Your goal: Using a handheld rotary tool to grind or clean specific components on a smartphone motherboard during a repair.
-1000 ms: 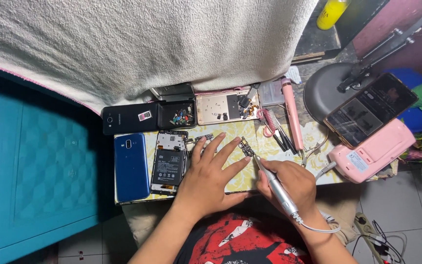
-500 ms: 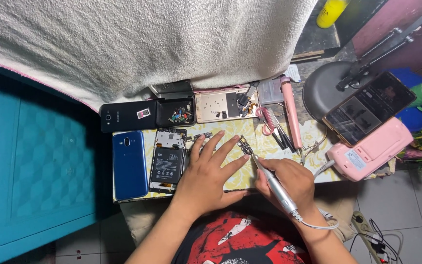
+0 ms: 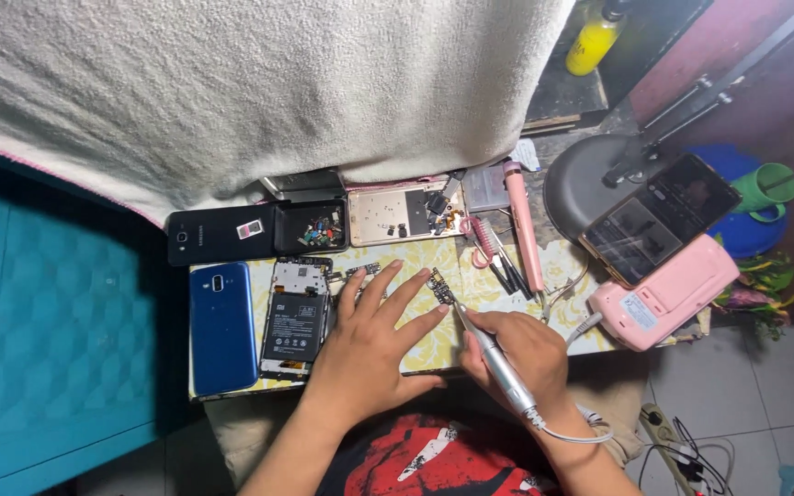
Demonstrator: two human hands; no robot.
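I observe my right hand (image 3: pixel 518 354) closed in a pen grip around a slim silver corded handpiece tool (image 3: pixel 493 354), its tip brought down on a small dark circuit board strip (image 3: pixel 440 287) lying on the yellow patterned bench (image 3: pixel 434 344). My left hand (image 3: pixel 369 344) lies open and flat, fingers spread, with the fingertips resting just beside that strip, gripping nothing. The work piece sits near the middle of the bench, between the two hands. To the left lie an opened phone with its black battery exposed (image 3: pixel 294 317) and a blue phone back shell (image 3: pixel 221 326); behind them are a black phone (image 3: pixel 221 234), a small black tray of loose parts (image 3: pixel 312 227) and a gold-coloured phone frame (image 3: pixel 406 214). A pink slender tool (image 3: pixel 523 230) and a pink brush (image 3: pixel 482 239) lie to the right, near a pink box-shaped device (image 3: pixel 668 294) that props a dark-screened phone (image 3: pixel 659 216). In my judgement, the step is done well by keeping the tool tip light and steady on the strip, bracing the wrist on the bench edge, and letting the left fingertips pin the strip so it cannot skate. The cord (image 3: pixel 572 434) should trail free of the loose parts.
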